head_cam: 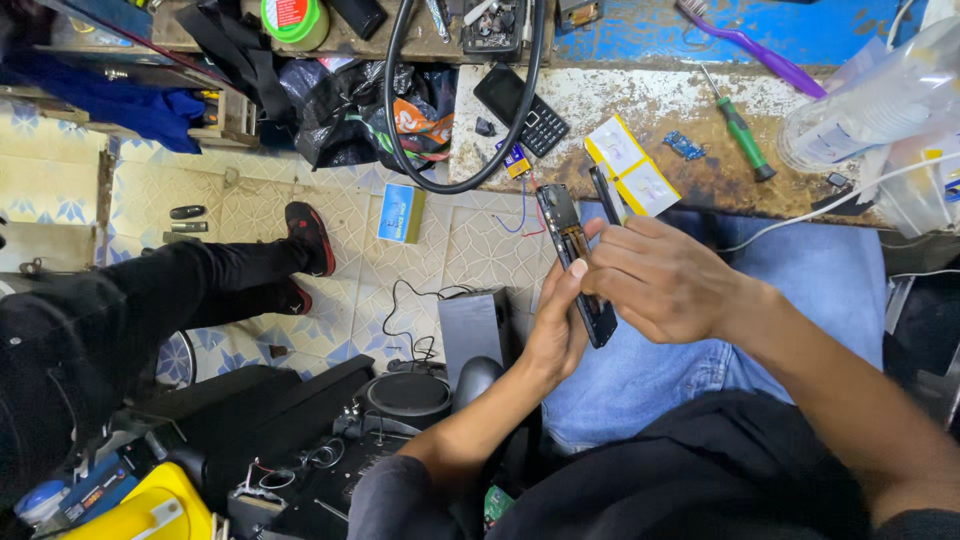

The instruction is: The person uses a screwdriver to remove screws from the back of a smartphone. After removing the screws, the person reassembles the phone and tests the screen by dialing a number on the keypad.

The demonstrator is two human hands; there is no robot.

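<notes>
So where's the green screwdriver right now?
The green screwdriver lies on the worn bench top at upper right, right of the yellow-edged pads, untouched by either hand.

This is a small repair workshop for phones and electronics; the worn table (pixel 640 100), rusty and with peeling blue paint, carries a green screwdriver (pixel 738 126), a small blue circuit board (pixel 685 146), a black keypad phone (pixel 520 108) and a purple toothbrush (pixel 752 48); a thick black cable (pixel 400 140) loops over its edge; on the tiled floor (pixel 250 200) stand loose wires (pixel 415 320), a round speaker (pixel 408 395) and opened devices.
</notes>
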